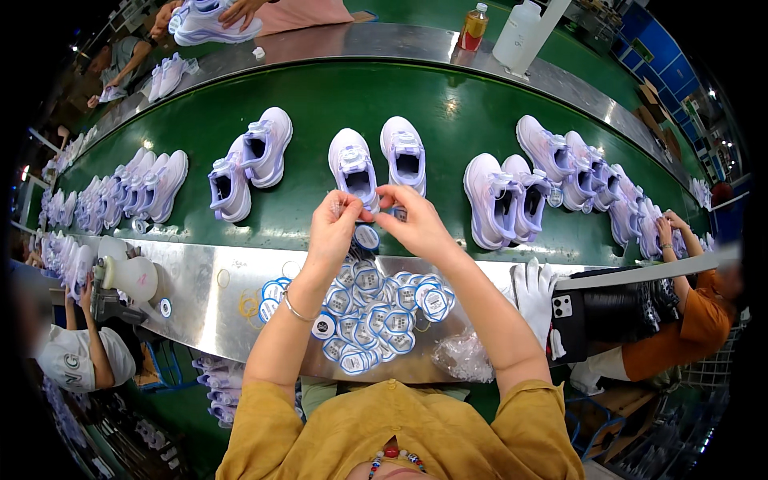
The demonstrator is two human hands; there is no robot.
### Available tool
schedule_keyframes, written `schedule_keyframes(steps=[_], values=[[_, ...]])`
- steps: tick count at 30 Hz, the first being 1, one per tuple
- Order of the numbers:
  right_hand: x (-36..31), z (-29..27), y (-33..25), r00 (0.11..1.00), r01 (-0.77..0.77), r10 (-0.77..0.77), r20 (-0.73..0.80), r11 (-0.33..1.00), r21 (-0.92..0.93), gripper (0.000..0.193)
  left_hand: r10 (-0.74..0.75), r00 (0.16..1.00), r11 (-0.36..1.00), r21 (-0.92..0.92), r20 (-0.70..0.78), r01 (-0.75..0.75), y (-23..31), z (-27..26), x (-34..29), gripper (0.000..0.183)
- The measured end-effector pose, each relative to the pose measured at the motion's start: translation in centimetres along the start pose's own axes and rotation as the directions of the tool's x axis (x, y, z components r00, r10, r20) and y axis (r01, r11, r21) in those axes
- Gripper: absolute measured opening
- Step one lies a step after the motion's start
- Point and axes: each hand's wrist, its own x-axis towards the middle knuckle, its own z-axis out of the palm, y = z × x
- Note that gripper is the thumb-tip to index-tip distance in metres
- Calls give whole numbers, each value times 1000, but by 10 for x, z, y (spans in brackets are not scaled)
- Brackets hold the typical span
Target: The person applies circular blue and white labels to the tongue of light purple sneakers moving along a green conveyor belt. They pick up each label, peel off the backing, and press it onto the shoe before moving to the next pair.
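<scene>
Leftmost, a white container (134,277) sits on the steel ledge (200,276); toward the middle, the left hand (333,226) presses thumb and finger together at the heel of a lilac shoe (350,150). Just below is a round tag (366,238), above a pile of tags (372,320); then comes the right hand (418,230), likewise pinched, what either grips too small to tell, and farther right a white glove (533,294).

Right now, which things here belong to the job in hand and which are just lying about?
Likely the job's:
middle shoes
round tags
other shoes

Seemingly just lying about:
phone
white glove
drink bottle
white jug
</scene>
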Motion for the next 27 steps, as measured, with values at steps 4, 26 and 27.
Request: schedule_keyframes(steps=[4, 26, 27], values=[[19, 20, 14, 990, 50, -69, -124, 987, -155, 21, 33, 999, 999, -34, -20, -34, -2, 6, 2, 9], [20, 10, 25, 985, -144, 164, -54, 951, 273, 18, 524, 848, 752, 509, -77, -419, -24, -2, 9, 5], [22, 11, 28, 987, -141, 155, -39, 959, 246, 17, 530, 845, 750, 509, -78, -423, -27, -3, 9, 5]])
